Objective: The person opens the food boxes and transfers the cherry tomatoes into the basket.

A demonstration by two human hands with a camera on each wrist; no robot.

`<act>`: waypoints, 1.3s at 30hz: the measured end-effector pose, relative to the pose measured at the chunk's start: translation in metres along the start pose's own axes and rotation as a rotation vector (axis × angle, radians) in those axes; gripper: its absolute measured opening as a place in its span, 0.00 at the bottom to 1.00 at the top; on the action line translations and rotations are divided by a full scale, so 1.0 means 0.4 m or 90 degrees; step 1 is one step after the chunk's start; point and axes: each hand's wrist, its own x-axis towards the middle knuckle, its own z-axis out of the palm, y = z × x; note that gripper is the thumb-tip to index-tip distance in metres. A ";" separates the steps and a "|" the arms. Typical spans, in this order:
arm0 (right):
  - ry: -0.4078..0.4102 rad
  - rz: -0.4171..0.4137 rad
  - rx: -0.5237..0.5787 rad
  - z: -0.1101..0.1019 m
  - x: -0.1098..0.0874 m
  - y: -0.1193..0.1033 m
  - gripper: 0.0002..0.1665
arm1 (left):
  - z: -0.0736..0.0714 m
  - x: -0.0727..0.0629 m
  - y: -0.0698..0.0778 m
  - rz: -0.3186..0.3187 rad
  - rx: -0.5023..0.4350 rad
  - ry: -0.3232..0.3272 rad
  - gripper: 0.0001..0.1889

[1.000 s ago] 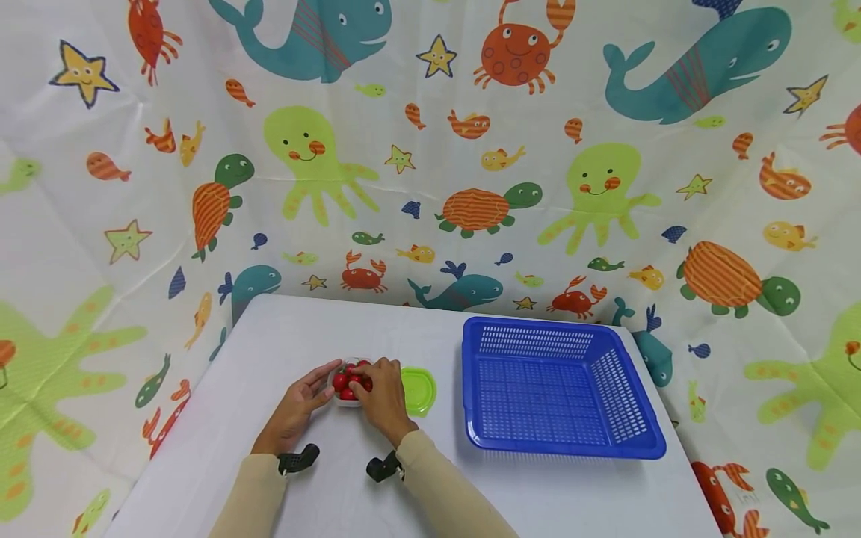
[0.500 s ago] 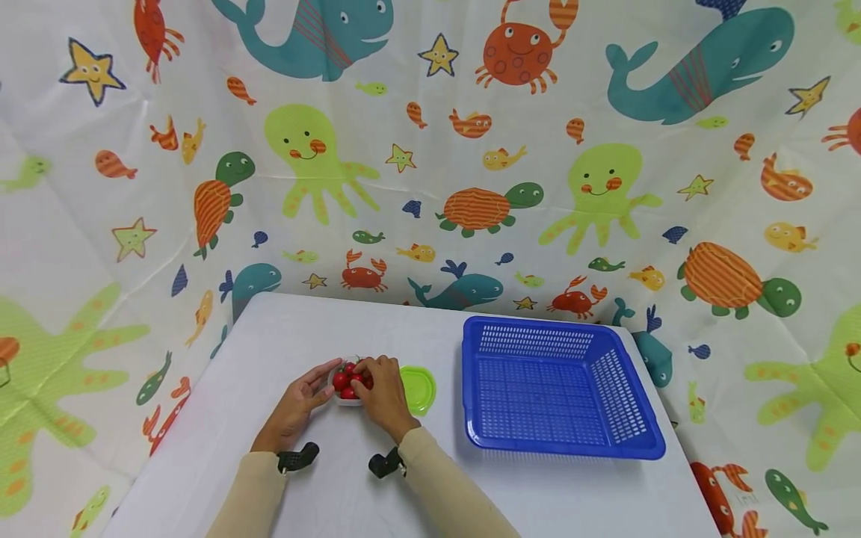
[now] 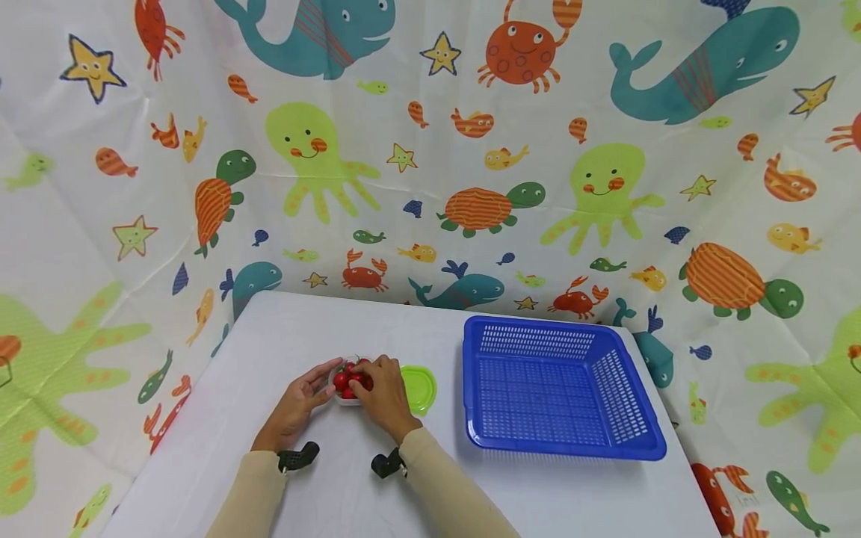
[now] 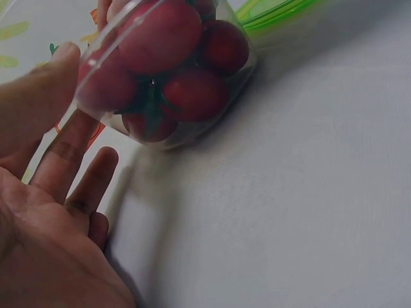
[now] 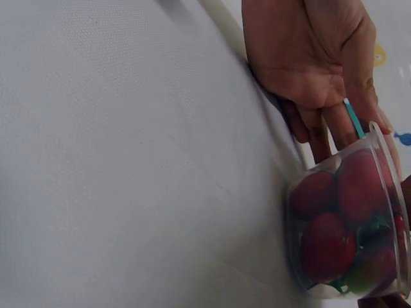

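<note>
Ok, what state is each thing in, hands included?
Tub: upright, uncovered
Tomatoes: red, heaped in the tub
Lid: off the tub, lying flat
Basket: upright, open-topped
Left hand: fingers fairly straight, touching the tub
Right hand: fingers bent over the tomatoes; grip unclear

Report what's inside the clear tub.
Red cherry tomatoes with green stems. In the head view, the right hand covers part of the tub, so any beneath are hidden.

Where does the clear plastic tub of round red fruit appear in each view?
Head: tub left of centre, below the middle.
Left wrist: tub at the top, left of centre.
Right wrist: tub lower right, by the right edge.
Shared landmark: the person's left hand, beside the tub in all three.
</note>
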 end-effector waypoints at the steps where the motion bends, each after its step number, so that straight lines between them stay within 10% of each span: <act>1: -0.006 0.000 -0.001 -0.002 0.001 0.000 0.13 | 0.000 0.001 0.000 0.001 0.000 0.000 0.35; 39: -0.017 -0.017 0.011 -0.001 0.004 0.006 0.10 | 0.004 -0.004 0.006 0.012 0.021 0.002 0.33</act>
